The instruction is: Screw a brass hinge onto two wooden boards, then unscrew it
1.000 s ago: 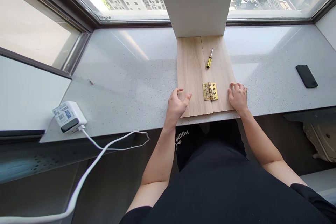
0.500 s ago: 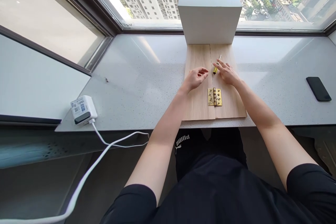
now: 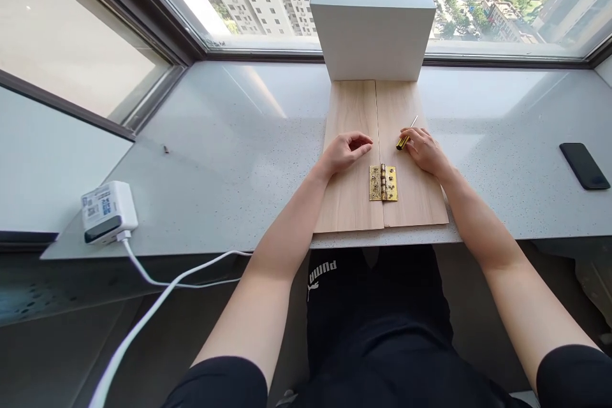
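My right hand (image 3: 424, 152) has its fingers closed on a small screwdriver (image 3: 404, 141) with a yellow and black handle. The metal shaft points away and to the right, above the right-hand wooden board (image 3: 411, 204). Over the left-hand wooden board (image 3: 344, 204), my left hand (image 3: 345, 153) is loosely curled, with a gap between thumb and fingers; I see nothing in it. Nearer to me, a brass hinge (image 3: 383, 183) lies across the seam between the boards, one leaf on each. Dark spots mark both leaves; whether they are holes or screws I cannot tell.
A white box-shaped block (image 3: 373, 38) stands at the boards' far end, before the window. A black phone (image 3: 584, 166) lies at right on the speckled sill (image 3: 229, 159). At left sits a white charger (image 3: 109, 211) with a white cable (image 3: 157, 306) hanging over the sill's front edge.
My right hand has closed around the screwdriver and drawn it towards me and to the right. My left hand has come slightly nearer. The view has shifted a little.
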{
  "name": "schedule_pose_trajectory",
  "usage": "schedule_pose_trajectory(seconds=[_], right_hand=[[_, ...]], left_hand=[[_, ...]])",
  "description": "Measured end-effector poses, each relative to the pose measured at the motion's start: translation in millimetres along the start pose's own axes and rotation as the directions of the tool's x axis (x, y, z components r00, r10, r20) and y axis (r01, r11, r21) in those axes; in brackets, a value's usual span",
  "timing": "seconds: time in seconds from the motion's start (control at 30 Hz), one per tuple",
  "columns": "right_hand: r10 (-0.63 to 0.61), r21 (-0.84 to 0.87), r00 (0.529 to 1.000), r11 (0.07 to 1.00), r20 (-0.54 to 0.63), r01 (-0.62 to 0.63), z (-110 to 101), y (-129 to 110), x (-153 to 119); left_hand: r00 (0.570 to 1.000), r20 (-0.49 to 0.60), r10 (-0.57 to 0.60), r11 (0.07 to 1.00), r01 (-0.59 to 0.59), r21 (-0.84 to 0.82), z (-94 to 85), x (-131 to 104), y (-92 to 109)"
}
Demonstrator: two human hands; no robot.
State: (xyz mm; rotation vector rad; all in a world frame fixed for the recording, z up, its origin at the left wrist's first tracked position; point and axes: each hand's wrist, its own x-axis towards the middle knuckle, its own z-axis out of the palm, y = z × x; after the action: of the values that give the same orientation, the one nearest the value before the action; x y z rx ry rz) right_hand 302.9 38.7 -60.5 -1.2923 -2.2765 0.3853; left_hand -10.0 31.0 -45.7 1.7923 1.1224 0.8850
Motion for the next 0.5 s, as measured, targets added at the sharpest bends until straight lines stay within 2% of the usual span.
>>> schedule_pose_trajectory(seconds=[0.27,0.5], right_hand=[[-0.053,0.016,0.999,0.998,-0.010,0.053,2,8,11],[-0.092,0.020,0.995,0.995,-0.028,0.093,6,8,10]], left_hand=[[0.973,0.124,0.194,0.946,-0.219,0.239,-4.8,-11,3],[0.961,0.161,0.226,0.918,-0.265,0.296,-5.0,-11,1]])
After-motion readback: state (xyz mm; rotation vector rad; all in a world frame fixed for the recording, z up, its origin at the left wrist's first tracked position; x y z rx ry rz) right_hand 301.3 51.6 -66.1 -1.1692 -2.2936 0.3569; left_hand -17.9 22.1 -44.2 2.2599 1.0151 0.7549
